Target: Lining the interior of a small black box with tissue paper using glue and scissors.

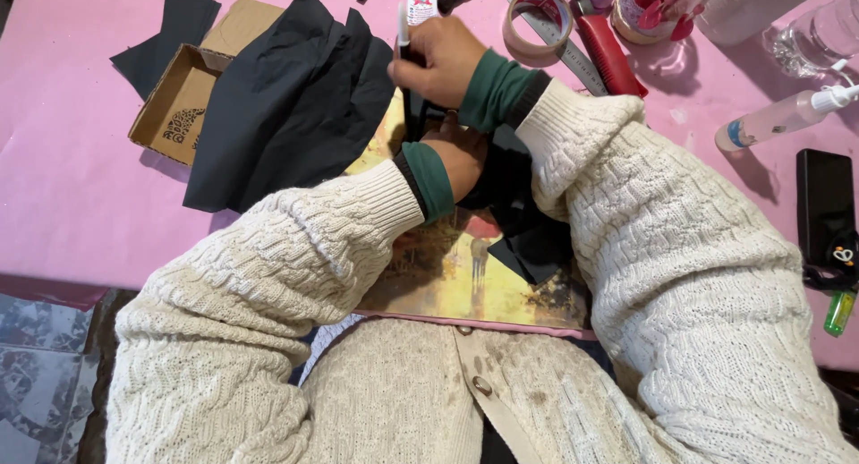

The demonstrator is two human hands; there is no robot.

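Note:
My right hand (438, 57) is closed around a black pen with a white cap (403, 34), held upright over black paper pieces (528, 222). My left hand (461, 155) presses down on the black paper, which lies on a yellow-toned printed picture (465, 276) at the near table edge. Both arms wear cream knitted sleeves with green cuffs. Just left of the hands lies a large crumpled sheet of black paper (286, 106). What sits under my left palm is hidden.
On the pink table cover (63, 187): an open cardboard box (179, 106) at left, a tape roll (537, 21), a metal ruler (564, 48), a red tool (613, 57), clear bottles (778, 119), a black phone (823, 204), a green lighter (839, 312).

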